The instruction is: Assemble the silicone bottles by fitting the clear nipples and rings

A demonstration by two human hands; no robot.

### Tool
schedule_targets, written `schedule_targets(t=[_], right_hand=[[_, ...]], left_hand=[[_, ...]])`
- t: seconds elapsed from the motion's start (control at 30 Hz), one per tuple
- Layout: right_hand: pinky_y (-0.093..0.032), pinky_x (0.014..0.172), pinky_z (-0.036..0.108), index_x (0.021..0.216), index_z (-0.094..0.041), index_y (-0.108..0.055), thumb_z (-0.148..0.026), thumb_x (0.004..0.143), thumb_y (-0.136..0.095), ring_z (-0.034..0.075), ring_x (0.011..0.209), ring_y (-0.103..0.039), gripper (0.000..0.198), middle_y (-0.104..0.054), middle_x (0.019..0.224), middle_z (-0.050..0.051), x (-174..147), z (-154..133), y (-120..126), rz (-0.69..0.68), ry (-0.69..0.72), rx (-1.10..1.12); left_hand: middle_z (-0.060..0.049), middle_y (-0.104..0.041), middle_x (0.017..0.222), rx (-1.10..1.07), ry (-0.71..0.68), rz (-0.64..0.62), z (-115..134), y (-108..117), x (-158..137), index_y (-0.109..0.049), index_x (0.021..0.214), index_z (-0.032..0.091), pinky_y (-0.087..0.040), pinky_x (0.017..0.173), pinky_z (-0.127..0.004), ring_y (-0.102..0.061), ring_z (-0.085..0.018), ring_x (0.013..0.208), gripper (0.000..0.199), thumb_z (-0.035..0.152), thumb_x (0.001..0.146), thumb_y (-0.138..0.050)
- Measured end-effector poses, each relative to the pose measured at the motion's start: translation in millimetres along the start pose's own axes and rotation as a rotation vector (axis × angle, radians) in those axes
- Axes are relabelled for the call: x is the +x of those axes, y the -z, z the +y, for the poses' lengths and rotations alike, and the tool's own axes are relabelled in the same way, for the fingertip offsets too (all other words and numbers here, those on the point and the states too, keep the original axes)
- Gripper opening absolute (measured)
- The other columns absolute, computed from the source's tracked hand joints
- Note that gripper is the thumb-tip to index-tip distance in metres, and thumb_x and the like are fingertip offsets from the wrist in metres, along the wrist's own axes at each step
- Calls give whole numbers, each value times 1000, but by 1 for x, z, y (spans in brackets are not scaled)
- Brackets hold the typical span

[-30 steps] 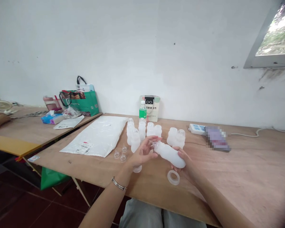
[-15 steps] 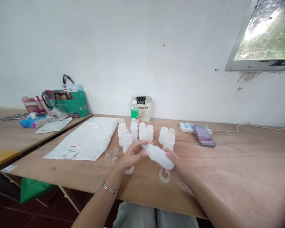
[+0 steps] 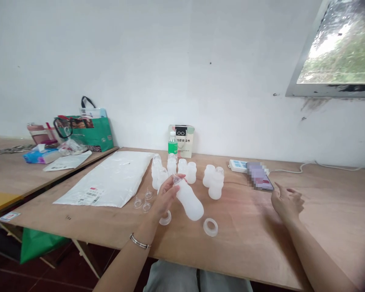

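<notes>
My left hand (image 3: pixel 167 194) grips a frosted white baby bottle (image 3: pixel 191 202) near its top, where a clear nipple shows. The bottle tilts, its base pointing down and to the right. My right hand (image 3: pixel 287 202) is away to the right with fingers apart, holding nothing, close to the near end of a phone (image 3: pixel 259 176). One white collar ring (image 3: pixel 211 227) lies below the held bottle; another ring (image 3: pixel 166 218) sits under my left wrist. Several clear nipples (image 3: pixel 146 207) rest left of my left hand. More frosted bottles (image 3: pixel 215 188) stand behind.
A white plastic mailing bag (image 3: pixel 109 176) lies flat on the left of the wooden table (image 3: pixel 246 251). At the back stand a green-labelled water bottle (image 3: pixel 172 145) and a paper bag (image 3: pixel 187 142). A power strip (image 3: pixel 237 165) lies beside the phone, its cord trailing right.
My right hand has let go of the bottle and moved right, toward the phone. The bottle stays in my left hand, its base now hanging lower and further left.
</notes>
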State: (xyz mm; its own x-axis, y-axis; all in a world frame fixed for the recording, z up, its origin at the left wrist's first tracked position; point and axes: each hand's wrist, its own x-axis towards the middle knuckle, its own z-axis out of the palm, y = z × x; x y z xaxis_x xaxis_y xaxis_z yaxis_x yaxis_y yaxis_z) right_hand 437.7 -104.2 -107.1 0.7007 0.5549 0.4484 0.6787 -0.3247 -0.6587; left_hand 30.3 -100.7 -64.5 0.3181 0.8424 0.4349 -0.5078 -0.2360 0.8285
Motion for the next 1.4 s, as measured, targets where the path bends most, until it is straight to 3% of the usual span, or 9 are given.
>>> schedule_targets(t=[0.1, 0.3, 0.63, 1.17, 1.4], right_hand=[[-28, 96, 66, 123, -18, -61, -37, 84, -39, 49, 125, -36, 49, -41, 133, 24, 3, 18, -10, -101, -86, -102], [-21, 106, 57, 134, -21, -51, -43, 88, -32, 45, 132, -30, 55, -36, 141, 20, -7, 19, -22, -215, -28, -244], [-22, 107, 54, 143, -15, -36, -49, 89, -25, 44, 134, -30, 65, -35, 141, 23, -5, 22, -23, -278, 0, -357], [-22, 106, 55, 145, -17, -34, -52, 87, -30, 44, 133, -31, 68, -36, 142, 22, -3, 25, -26, -277, 10, -355], [-25, 101, 62, 135, -6, -45, -50, 80, -40, 49, 126, -39, 70, -46, 131, 31, -2, 32, -31, -190, 40, -214]], left_hand=[[-5, -63, 95, -2, -8, -11, 1, 0, 0, -62, 113, 18, -45, 72, -24, -58, -14, 82, 37, 33, 79, -67], [-6, -61, 97, -37, 21, -45, 0, 0, -1, -57, 120, 20, -47, 75, -30, -59, -17, 81, 40, 35, 83, -60], [-6, -60, 95, -45, 30, -84, -2, 2, 0, -53, 124, 19, -48, 73, -33, -60, -18, 79, 42, 31, 84, -58], [-6, -58, 94, -51, 14, -123, -1, 1, 0, -52, 124, 18, -48, 72, -33, -59, -18, 79, 43, 30, 83, -59], [-5, -57, 96, -54, 9, -124, -1, 1, 0, -54, 122, 20, -47, 72, -33, -58, -18, 80, 40, 29, 84, -59]])
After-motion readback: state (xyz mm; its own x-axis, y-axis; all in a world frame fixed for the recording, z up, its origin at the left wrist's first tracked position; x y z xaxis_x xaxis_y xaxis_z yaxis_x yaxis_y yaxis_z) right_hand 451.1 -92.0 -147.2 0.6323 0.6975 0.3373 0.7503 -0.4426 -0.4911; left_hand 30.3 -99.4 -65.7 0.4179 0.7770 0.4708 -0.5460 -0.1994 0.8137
